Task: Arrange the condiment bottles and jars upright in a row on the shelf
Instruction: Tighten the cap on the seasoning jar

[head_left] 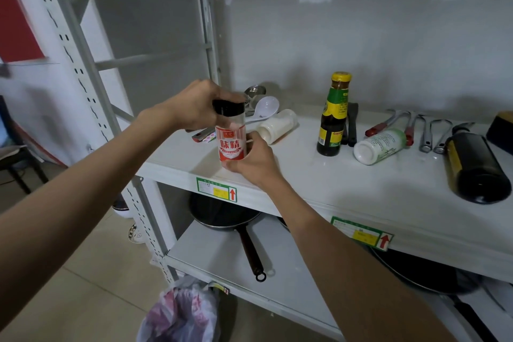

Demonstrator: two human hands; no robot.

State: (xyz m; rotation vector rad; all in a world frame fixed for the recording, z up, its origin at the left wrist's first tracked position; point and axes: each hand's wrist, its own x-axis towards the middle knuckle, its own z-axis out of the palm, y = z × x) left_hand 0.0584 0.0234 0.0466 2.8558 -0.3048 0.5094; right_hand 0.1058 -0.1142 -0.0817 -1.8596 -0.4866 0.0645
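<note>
hands point(222, 136) gripping upright seasoning jar point(231, 136), white granules

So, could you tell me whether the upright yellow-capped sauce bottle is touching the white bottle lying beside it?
Apart. The head view shows a strip of bare shelf between the sauce bottle and the white bottle.

A kitchen storage corner, likely in a home. White metal shelving point(319, 183) stands against a glossy white wall. Its middle shelf carries sauce bottles point(333, 116), seasoning jars point(380, 146), spoons point(263, 108) and red-handled utensils point(388, 122). On the shelf below lie a black pan point(224, 214) and a wok point(422, 272). The floor is tiled, and a plastic bag point(180, 311) hangs from the frame.
</note>
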